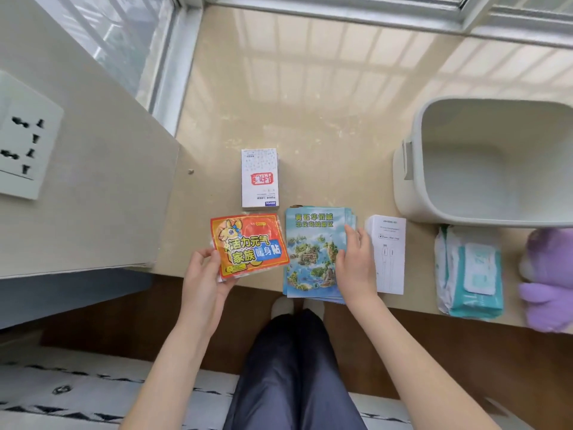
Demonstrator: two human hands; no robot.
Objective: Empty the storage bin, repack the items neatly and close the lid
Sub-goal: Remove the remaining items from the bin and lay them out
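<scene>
L hand [204,274] is pinching the lower-left corner of a glossy red-orange plastic packet [249,245] – long side lying approx left-right, slightly tilted. R hand [356,262], fingers straight, is resting flat on a stack of blue-green paper leaflets [310,252]. The rounded pale-grey plastic storage bin [465,144] is sitting lidless – well off to the right.

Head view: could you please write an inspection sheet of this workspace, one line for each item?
Surface: glossy beige stone ledge, carrying all the things.
Job's things: storage bin at right, open, its visible inside empty; no lid seen. Laid out: patterned white box, orange packet, brochure stack, plain white pack, wipes pack, purple plush toy.
Clutter: nothing seen.
Hands: left hand grips the orange packet; right hand rests with straight fingers on the brochure stack.
Cables: nothing seen.
Surroundings: window behind the ledge; wall socket at left.
</scene>
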